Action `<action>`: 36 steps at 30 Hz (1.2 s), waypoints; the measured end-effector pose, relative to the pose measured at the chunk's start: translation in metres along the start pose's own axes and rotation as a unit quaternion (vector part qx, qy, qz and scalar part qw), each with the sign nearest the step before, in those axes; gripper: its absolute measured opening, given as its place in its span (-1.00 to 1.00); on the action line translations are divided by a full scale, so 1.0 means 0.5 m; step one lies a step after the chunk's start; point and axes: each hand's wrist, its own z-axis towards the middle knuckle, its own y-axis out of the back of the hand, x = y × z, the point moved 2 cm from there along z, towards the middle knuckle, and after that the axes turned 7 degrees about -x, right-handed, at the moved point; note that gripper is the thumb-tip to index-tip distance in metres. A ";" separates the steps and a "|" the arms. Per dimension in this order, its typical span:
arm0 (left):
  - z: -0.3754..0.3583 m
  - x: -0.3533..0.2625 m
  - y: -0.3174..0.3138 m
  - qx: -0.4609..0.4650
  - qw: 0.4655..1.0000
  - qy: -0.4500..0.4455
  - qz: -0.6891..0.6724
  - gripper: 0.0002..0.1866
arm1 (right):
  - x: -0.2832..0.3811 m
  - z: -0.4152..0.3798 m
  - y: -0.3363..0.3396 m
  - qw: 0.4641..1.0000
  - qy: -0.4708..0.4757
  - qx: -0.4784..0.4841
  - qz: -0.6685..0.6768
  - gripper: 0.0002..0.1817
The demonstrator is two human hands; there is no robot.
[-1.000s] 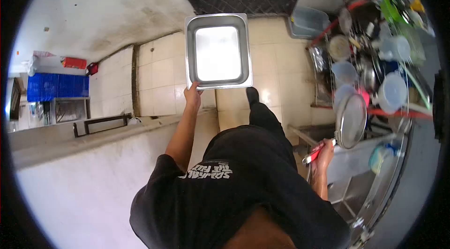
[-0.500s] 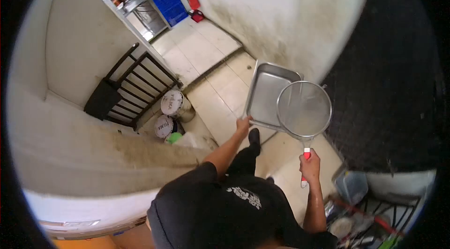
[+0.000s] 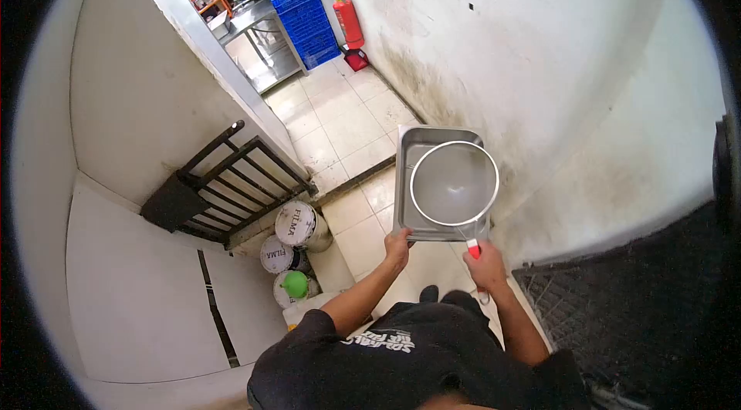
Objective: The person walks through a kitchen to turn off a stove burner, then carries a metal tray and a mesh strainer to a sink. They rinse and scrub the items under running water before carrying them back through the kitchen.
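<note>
My left hand (image 3: 397, 249) grips the near left corner of a rectangular steel pan (image 3: 405, 178), which is held out in front of me over the floor. Closed round a red handle, my right hand (image 3: 486, 265) holds a round mesh strainer (image 3: 454, 182). The strainer's hoop lies over the pan in this view and covers much of its inside. Part of the pan's bottom shows to the left of the hoop.
A step edge (image 3: 359, 182) crosses the tiled floor ahead. Lidded buckets (image 3: 296, 223) and a black metal gate (image 3: 247, 182) stand at left. Beyond are blue crates (image 3: 297, 13), a fire extinguisher (image 3: 349, 23) and a steel table (image 3: 258, 20). A stained white wall (image 3: 556, 101) runs along the right.
The strainer has moved left, from overlapping the pan's right edge to lying over its middle. My view has turned right and moved toward the step, with both hands still holding.
</note>
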 end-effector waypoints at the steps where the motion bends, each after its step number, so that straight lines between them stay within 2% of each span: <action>1: 0.014 -0.027 -0.016 -0.010 1.000 -0.013 0.004 -0.78 | 0.018 0.049 -0.013 1.000 0.008 0.011 -0.004 -0.70; 7: 0.214 -0.157 -0.101 -0.069 0.994 -0.057 -0.066 -0.86 | 0.080 0.385 -0.154 0.994 0.088 0.056 -0.019 -0.64; 8: 0.255 -0.184 -0.117 -0.089 0.994 -0.062 -0.033 -0.86 | 0.098 0.432 -0.169 0.995 0.068 0.055 0.041 -0.61; 9: 0.288 -0.213 -0.143 -0.081 0.991 -0.077 -0.074 -0.85 | 0.117 0.487 -0.188 0.993 0.046 0.049 0.099 -0.56; 11: 0.355 -0.286 -0.197 -0.084 0.990 -0.080 -0.073 -0.84 | 0.138 0.611 -0.235 0.988 0.026 0.080 0.132 -0.50; 13: 0.452 -0.340 -0.237 -0.088 0.989 -0.084 -0.088 -0.83 | 0.143 0.722 -0.305 0.987 0.059 0.057 0.142 -0.50; 15: 0.562 -0.402 -0.275 -0.102 0.989 -0.086 -0.065 -0.83 | 0.225 0.857 -0.318 0.985 0.033 0.102 0.135 -0.48; 17: 0.634 -0.494 -0.303 -0.135 0.985 -0.088 -0.057 -0.89 | 0.260 0.981 -0.403 0.981 0.140 0.041 0.129 -0.53; 20: 0.749 -0.618 -0.304 -0.139 0.980 -0.074 -0.121 -0.85 | 0.401 1.125 -0.476 0.970 0.112 0.132 0.170 -0.54; 22: 0.813 -0.672 -0.281 -0.192 0.963 -0.111 -0.155 -0.84 | 0.492 1.183 -0.508 0.956 0.115 0.183 0.198 -0.54; 25: 0.903 -0.771 -0.274 -0.246 0.939 -0.153 -0.189 -0.83 | 0.634 1.277 -0.540 0.919 0.066 0.295 0.252 -0.56; 26: 0.927 -0.818 -0.279 -0.257 0.939 -0.138 -0.183 -0.90 | 0.684 1.311 -0.561 0.916 0.062 0.312 0.245 -0.59; 29: 1.065 -0.910 -0.237 -0.270 0.919 -0.187 -0.219 -0.82 | 0.806 1.410 -0.665 0.903 0.090 0.347 0.239 -0.61; 30: 1.167 -0.978 -0.214 -0.287 0.911 -0.186 -0.230 -0.83 | 0.889 1.485 -0.740 0.893 0.078 0.373 0.242 -0.62; 33: 1.330 -1.113 -0.219 -0.282 0.911 -0.174 -0.247 -0.71 | 1.017 1.623 -0.847 0.907 0.064 0.371 0.188 -0.61; 36: 1.409 -1.251 -0.258 -0.270 0.915 -0.147 -0.262 -0.68 | 1.124 1.728 -0.888 0.909 0.044 0.365 0.194 -0.60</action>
